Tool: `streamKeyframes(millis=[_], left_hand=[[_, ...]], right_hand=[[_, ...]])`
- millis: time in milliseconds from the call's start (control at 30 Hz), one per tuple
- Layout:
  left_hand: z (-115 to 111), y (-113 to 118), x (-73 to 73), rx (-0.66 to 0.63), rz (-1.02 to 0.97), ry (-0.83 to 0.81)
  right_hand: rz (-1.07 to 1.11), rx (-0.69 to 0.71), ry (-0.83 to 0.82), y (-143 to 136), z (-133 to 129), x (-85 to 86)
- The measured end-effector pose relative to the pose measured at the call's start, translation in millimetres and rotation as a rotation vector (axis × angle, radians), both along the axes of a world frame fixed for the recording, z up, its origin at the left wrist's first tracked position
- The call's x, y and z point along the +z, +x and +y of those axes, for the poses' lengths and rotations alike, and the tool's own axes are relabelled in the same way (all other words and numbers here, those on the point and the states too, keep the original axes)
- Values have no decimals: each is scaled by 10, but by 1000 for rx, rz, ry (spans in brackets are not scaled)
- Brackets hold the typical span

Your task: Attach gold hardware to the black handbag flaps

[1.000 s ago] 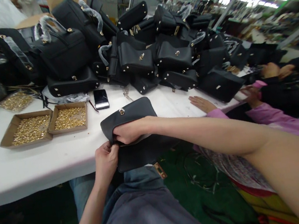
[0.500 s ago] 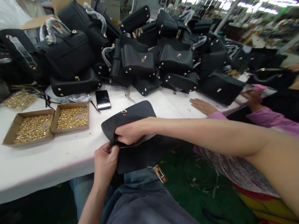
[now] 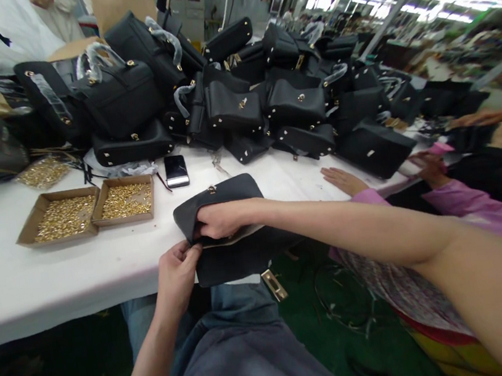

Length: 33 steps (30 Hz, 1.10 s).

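Note:
A black handbag [image 3: 238, 263] lies at the table's front edge, its mouth towards me and a gold turn-lock [image 3: 212, 189] on its upper panel. My left hand [image 3: 177, 276] pinches the left corner of its opening between thumb and fingers. Inside the bag's mouth is my right hand [image 3: 225, 218], with the fingers hidden by the leather. A gold clasp plate [image 3: 274, 285] hangs below the bag at its lower right.
Two cardboard trays [image 3: 30, 245] of small gold fittings stand at left, near a phone [image 3: 176, 171]. Black handbags [image 3: 239, 105] are piled along the back of the white table [image 3: 103, 265]. A co-worker's hand [image 3: 343, 181] rests on the table at right.
The view has shifted slightly, so the table things appear a little lower and further right. Both my hands stay at the bag; the clasp plate has swung slightly to the right.

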<state>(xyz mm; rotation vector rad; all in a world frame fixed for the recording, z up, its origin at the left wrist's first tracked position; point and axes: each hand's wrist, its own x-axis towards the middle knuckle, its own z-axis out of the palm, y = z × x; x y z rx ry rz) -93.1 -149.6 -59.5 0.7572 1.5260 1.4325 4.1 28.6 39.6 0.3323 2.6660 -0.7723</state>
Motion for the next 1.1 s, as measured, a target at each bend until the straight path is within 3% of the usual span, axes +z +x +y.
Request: streamKeyframes(millis=[233,367,467,567,733,1100], left_hand=[[-80,24,95,-59,-166,70],[-116,29,304,-106,-266,73],[-150,50,475,-195,-412,71],[-191,119,558,-274,-527,89],[-272,255,517,-172,-585,57],[-413,360,317,-115,-581,-8]], right_hand=[[172,-264,-181,321,-153,-148],[291,-243,-274,579,-247,23],[419,-194,-238,740,-278,212],[422,-264,-229,835,-293,322],[462,-348,-342,896,-357,283],[637,-257,-212,979,-575,4]])
